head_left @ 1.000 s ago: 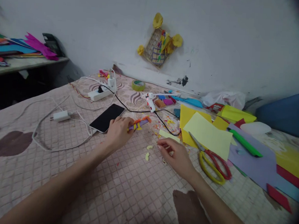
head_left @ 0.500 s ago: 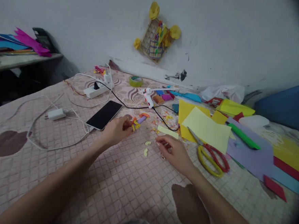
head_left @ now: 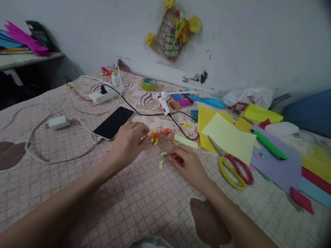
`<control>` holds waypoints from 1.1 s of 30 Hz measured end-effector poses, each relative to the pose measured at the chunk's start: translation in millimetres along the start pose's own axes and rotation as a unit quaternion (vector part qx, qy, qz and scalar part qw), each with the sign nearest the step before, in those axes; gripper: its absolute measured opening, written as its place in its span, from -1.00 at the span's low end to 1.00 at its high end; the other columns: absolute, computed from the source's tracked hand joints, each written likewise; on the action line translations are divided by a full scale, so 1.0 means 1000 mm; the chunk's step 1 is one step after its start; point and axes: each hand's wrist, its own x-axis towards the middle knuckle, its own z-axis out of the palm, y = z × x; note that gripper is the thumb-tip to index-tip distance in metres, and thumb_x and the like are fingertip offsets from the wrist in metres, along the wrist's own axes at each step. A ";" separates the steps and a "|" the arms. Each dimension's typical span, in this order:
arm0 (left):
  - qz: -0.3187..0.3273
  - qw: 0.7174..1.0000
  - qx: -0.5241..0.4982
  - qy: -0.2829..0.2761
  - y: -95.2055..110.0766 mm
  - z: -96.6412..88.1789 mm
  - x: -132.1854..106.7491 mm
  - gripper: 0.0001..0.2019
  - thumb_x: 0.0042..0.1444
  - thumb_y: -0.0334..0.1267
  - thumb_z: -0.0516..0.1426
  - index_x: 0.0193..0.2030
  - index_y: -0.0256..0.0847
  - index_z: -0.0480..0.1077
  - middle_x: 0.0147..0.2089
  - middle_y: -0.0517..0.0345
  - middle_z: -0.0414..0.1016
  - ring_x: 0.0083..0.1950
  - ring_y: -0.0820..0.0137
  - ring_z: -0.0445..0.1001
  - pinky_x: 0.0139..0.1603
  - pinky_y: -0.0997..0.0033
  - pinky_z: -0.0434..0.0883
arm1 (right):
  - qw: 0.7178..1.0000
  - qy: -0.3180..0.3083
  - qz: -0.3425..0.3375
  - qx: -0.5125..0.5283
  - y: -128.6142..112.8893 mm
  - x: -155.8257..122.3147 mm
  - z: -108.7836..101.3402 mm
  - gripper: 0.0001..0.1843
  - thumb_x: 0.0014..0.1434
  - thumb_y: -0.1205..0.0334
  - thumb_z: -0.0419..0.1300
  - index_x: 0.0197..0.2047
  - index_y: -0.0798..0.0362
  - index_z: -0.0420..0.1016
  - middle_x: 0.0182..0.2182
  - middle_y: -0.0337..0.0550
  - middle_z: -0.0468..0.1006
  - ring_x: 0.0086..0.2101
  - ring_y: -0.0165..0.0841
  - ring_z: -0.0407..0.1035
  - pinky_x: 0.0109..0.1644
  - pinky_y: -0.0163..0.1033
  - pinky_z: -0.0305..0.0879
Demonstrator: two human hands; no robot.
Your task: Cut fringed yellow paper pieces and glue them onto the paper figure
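My left hand (head_left: 131, 141) is at the middle of the table with its fingers bent. Its fingertips are at the near end of a small orange, yellow and purple paper craft (head_left: 154, 137) and seem to pinch it. To its right, my right hand (head_left: 186, 162) rests low over the cloth. Its thumb and forefinger come together at the edge of a small pale yellow curved paper piece (head_left: 163, 153). A second curved paper piece (head_left: 160, 164) lies just below. Beyond the right hand is a pale yellow paper strip (head_left: 186, 141).
Scissors (head_left: 232, 169) and coloured sheets (head_left: 227, 137) lie at the right. A white glue gun (head_left: 164, 104) with a black cord is further back. A phone (head_left: 113, 122), a charger (head_left: 58, 122) and a power strip (head_left: 105, 95) are at the left.
My right hand has moved left and now reaches the upper curved piece. My left hand has shifted slightly right, and the paper craft has turned. The view has tilted down a little.
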 end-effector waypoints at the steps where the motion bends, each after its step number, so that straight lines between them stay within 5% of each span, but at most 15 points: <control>1: 0.034 0.999 0.003 0.003 0.004 0.001 -0.003 -0.91 0.13 -0.30 0.06 -0.26 -0.21 0.37 -0.19 0.04 0.49 -0.06 0.25 0.38 0.00 0.22 0.27 | 1.000 -0.002 -0.010 -0.020 0.000 0.001 0.002 -0.87 0.17 0.38 0.10 -0.22 0.03 0.44 -0.26 -0.12 0.47 -0.23 -0.30 0.36 -0.15 -0.21 0.30; 6: 0.061 0.996 -0.027 -0.061 0.013 0.013 -0.013 -0.89 0.15 -0.34 0.03 -0.33 -0.21 0.37 -0.33 0.11 0.46 -0.31 0.39 0.40 -0.29 0.42 0.31 | 0.990 -0.027 -0.050 -0.125 0.000 0.013 0.010 -0.85 0.14 0.43 0.09 -0.22 0.07 0.42 -0.21 -0.04 0.44 -0.16 -0.22 0.31 -0.11 -0.15 0.30; 15: 0.032 0.989 -0.110 -0.097 0.015 0.024 -0.017 -0.90 0.13 -0.33 0.06 -0.30 -0.26 0.38 -0.32 0.11 0.47 -0.39 0.45 0.39 -0.39 0.46 0.29 | 0.991 -0.021 -0.056 -0.118 -0.003 0.017 0.012 -0.79 0.12 0.52 0.01 -0.24 0.08 0.36 -0.24 -0.04 0.42 -0.20 -0.24 0.30 -0.13 -0.17 0.29; 23: -0.040 0.953 -0.281 -0.104 0.018 0.027 -0.016 -0.89 0.04 -0.41 0.09 -0.30 -0.28 0.43 -0.38 0.17 0.50 -0.40 0.50 0.41 -0.39 0.53 0.32 | 0.994 0.040 0.003 0.101 -0.016 0.012 0.006 -0.85 0.10 0.46 0.06 -0.33 0.04 0.36 -0.42 -0.22 0.44 -0.39 -0.38 0.33 -0.30 -0.28 0.24; 29: -0.096 0.864 -0.450 -0.204 0.016 0.026 -0.011 -0.95 -0.01 -0.39 0.12 -0.38 -0.32 0.38 -0.47 0.22 0.41 -0.49 0.56 0.34 -0.48 0.56 0.29 | 0.907 -0.013 0.142 0.396 -0.014 0.017 0.004 -0.95 0.11 0.27 0.13 -0.34 0.05 0.36 -0.51 -0.31 0.36 -0.53 -0.47 0.24 -0.50 -0.36 0.18; 33: -0.117 0.841 -0.483 -0.213 0.017 0.023 -0.010 -0.88 -0.01 -0.30 0.16 -0.34 -0.32 0.37 -0.43 0.20 0.40 -0.48 0.55 0.36 -0.45 0.53 0.33 | 0.880 -0.024 0.162 0.446 -0.013 0.018 0.003 -0.83 0.06 0.28 0.17 -0.23 0.05 0.32 -0.49 -0.32 0.37 -0.53 -0.48 0.24 -0.49 -0.37 0.18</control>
